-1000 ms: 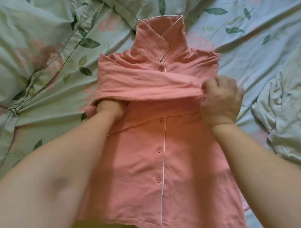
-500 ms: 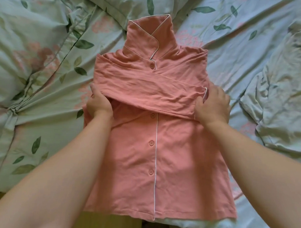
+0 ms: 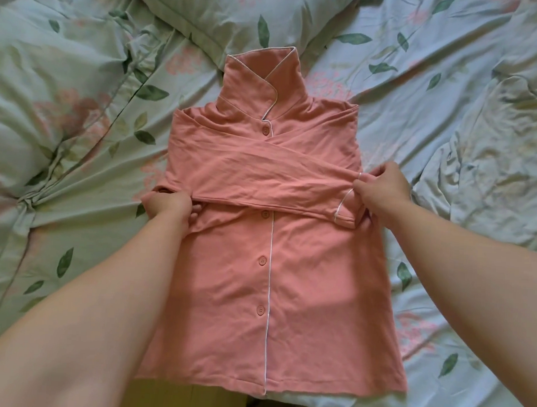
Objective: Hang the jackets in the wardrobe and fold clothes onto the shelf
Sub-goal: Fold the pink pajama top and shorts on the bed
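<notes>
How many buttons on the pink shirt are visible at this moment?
4. One button sits below the collar, one just under the folded sleeves, one at mid-front, one lower down. The crossed sleeves may hide another.

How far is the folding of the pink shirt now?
Done: the pink shirt lies buttoned on the bed, sleeves crossed over its chest. In hand: left hand and right hand grip the side edges. Left: folding the body; no shelf is visible.
</notes>
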